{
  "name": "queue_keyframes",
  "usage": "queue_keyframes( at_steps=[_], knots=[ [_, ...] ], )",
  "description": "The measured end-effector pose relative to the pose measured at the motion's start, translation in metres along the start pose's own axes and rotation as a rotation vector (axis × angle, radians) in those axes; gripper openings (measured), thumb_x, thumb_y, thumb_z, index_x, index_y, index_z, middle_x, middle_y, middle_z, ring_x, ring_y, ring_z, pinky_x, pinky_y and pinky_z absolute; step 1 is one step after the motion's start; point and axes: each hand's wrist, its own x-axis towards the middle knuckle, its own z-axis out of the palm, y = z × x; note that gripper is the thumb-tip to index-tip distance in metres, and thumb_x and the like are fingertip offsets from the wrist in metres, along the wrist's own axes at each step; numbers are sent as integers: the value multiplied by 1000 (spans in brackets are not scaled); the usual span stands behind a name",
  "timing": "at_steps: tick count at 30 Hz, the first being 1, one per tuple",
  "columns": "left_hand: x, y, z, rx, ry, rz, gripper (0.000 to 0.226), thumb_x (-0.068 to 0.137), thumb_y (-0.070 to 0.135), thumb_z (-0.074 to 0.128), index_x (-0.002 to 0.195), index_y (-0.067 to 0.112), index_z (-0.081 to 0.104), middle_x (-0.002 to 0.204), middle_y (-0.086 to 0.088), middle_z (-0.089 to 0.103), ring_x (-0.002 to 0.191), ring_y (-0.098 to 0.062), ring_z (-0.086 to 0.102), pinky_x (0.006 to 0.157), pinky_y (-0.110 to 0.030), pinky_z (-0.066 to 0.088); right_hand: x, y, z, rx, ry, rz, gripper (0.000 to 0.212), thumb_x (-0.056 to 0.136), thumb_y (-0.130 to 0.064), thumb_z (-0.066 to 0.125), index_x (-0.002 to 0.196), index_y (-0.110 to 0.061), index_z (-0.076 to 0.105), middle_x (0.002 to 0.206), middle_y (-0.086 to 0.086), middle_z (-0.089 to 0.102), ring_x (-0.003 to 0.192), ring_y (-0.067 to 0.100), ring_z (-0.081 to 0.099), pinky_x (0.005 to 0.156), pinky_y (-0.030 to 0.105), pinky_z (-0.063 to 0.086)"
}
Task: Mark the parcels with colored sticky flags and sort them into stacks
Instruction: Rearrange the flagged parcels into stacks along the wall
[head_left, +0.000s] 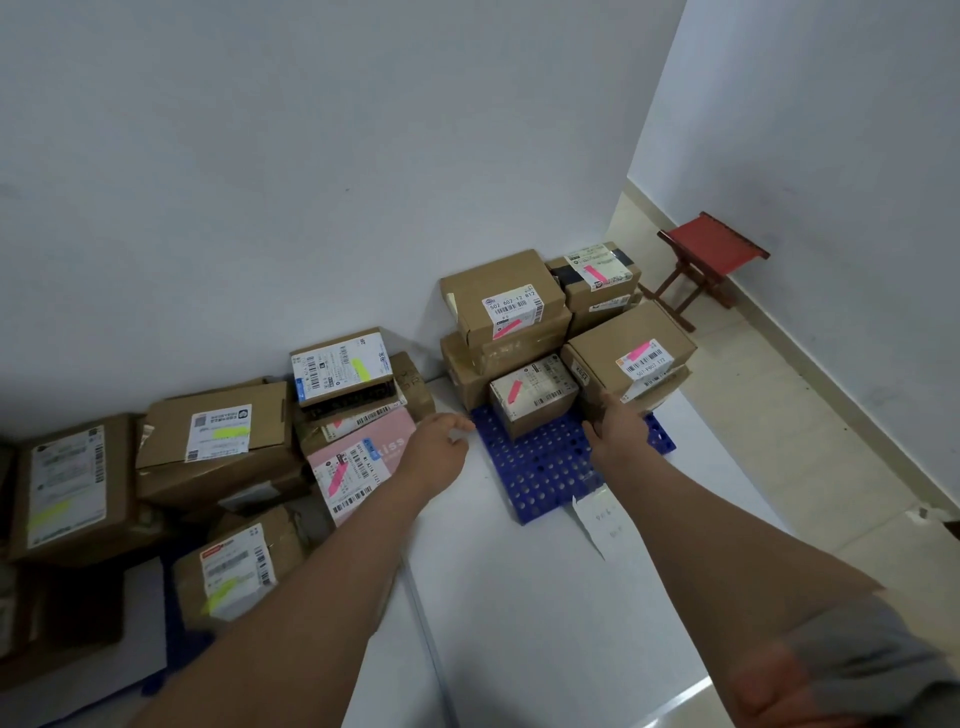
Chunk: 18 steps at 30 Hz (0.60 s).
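Cardboard parcels with pink flags are stacked on a blue perforated pallet (540, 467) against the wall; the front one is a small box (535, 397). To its right sits a larger pink-flagged box (631, 353). My right hand (615, 428) reaches to the gap between these two boxes; its fingers are hidden behind the small box. My left hand (441, 439) hovers open over the white surface, left of the pallet, holding nothing. A pink parcel (358, 457) with a pink flag lies by my left wrist. Parcels with yellow flags (218, 441) are piled at left.
A white paper note (597, 519) hangs at the pallet's front edge. A red folding stool (706, 260) stands on the tiled floor at the right wall. The white wall rises right behind the stacks.
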Motion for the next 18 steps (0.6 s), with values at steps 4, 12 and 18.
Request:
queue_keyframes(
  at_steps=[4, 12, 18],
  knots=[
    [-22, -20, -12, -22, 33, -15, 26, 95, 6, 48, 108, 17, 67, 129, -7, 53, 104, -21, 58, 85, -20, 48, -29, 26, 4, -73, -14, 63, 47, 92, -20, 66, 135, -12, 49, 138, 9, 49, 114, 21, 53, 99, 35, 50],
    [-100, -94, -79, -280, 190, -213, 26, 97, -1, 44, 108, 11, 65, 121, -10, 55, 101, -23, 58, 64, -23, 54, -97, 119, 39, -257, -232, 82, 41, 97, -17, 56, 133, -1, 50, 138, 21, 51, 125, 35, 53, 102, 41, 46],
    [-159, -188, -136, -404, 470, -345, 20, 99, 15, 51, 100, 30, 65, 112, -7, 65, 95, -26, 67, 78, -45, 60, -153, 202, 54, -364, -241, 130, 29, 92, -15, 65, 120, -6, 60, 112, 12, 61, 102, 24, 58, 95, 36, 53]
  ],
)
